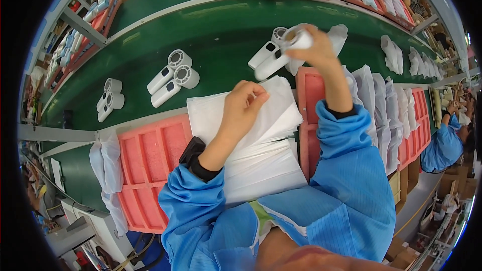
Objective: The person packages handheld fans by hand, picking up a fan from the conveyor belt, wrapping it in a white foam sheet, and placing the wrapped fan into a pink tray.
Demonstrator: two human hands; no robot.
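Note:
My left hand (244,109) is over a stack of thin white bags (208,110), thumb and fingertips pinched at the top bag's edge. On the green belt further off, my right hand (317,45), slightly blurred, is closed around the round head of a white handheld fan (272,65). Its handle, with a dark little window, points toward the near left. A second white fan (263,54) lies right beside it. Just past my right hand rests a fan-shaped item in a whitish bag (339,36), partly hidden by the hand.
Two pairs of white fans, one pair (173,78) nearer than the other (110,99), lie left on the green belt (216,35). Pink compartment trays (145,163) flank the bags; the right one (419,120) holds bagged items. Another person (444,143) sits far right.

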